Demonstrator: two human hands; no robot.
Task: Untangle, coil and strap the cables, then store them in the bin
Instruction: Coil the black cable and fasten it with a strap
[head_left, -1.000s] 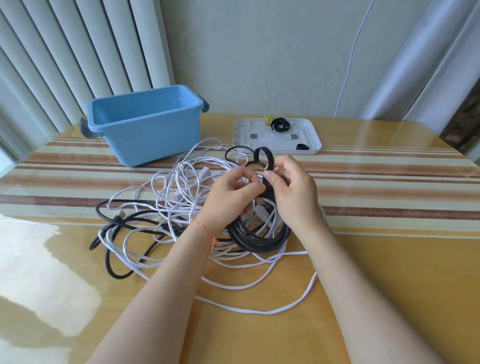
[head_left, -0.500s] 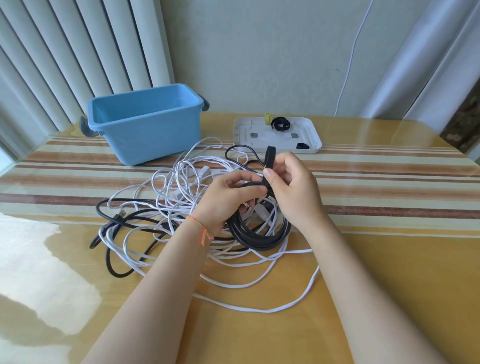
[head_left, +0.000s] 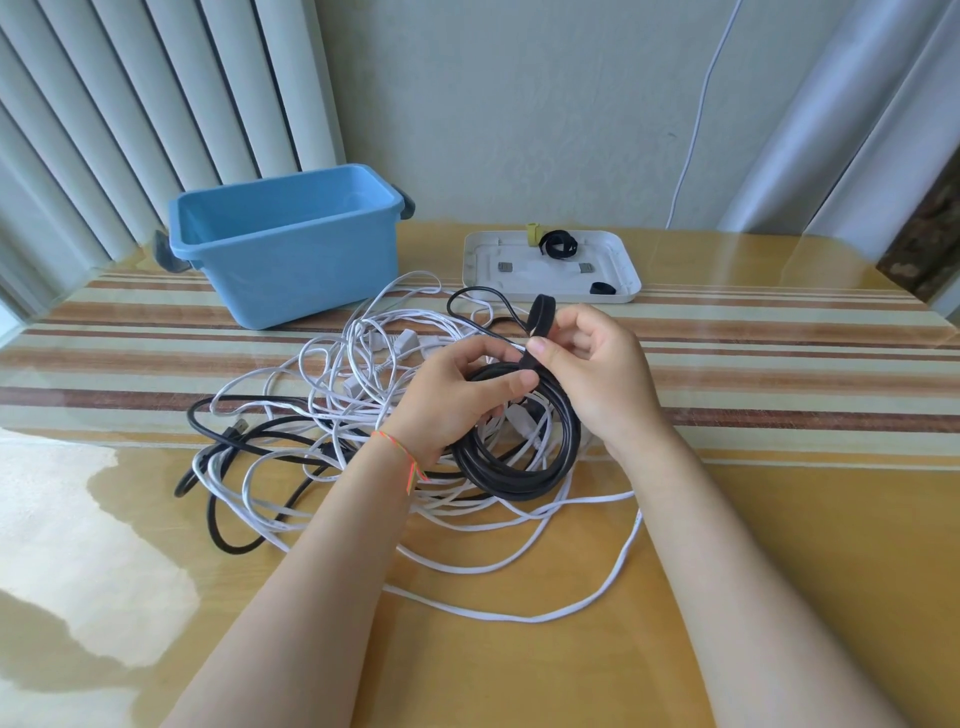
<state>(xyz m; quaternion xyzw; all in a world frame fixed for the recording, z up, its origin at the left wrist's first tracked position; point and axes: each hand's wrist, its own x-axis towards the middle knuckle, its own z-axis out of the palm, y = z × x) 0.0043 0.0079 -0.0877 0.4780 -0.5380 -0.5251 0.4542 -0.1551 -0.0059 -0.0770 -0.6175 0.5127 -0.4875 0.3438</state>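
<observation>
both hands work above the table (head_left: 727, 545): the left hand (head_left: 452, 400) grips the black coiled cable (head_left: 519, 467), the right hand (head_left: 597, 374) pinches a black strap (head_left: 540, 317) wrapped over the coil's top. loose white cables (head_left: 337, 395) lie tangled beneath and to the left. the blue bin (head_left: 291, 260) stands far left, near a white tray (head_left: 623, 270)
</observation>
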